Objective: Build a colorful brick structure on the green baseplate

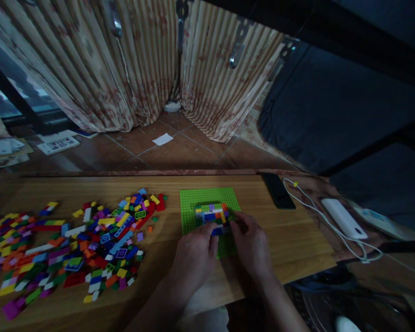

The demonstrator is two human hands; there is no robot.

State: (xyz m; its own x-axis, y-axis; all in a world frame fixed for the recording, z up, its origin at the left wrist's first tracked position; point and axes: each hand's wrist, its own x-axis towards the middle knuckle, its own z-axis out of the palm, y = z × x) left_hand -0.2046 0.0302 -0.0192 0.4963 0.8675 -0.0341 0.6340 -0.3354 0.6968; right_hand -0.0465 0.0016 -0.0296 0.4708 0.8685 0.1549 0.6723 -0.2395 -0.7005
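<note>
A dim view looks down at a wooden worktop (pixel 290 240) from the head of a person seated at it. Both bare hands meet over a green baseplate (pixel 207 199) lying flat near the middle of the worktop. On the baseplate stands a small multicoloured brick build (pixel 212 213), low and oblong. The left hand (pixel 193 253) rests on the near edge of the baseplate, its fingers curled narrowly at the build's near side, where they seem to pinch a small blue brick (pixel 217 230), though the light is too poor to be sure. The right hand (pixel 252 242) lies just beside it, fingers bent close against the right end of the build and touching it. To the left, a wide scatter of loose bricks (pixel 72 249) in many colours covers the worktop. At the far right corner lie a dark phone (pixel 277 190), a white power bank (pixel 342 217) and a white cable (pixel 314 207). Beyond the worktop are a tiled floor (pixel 180 152) and striped curtains (pixel 107 69).
</note>
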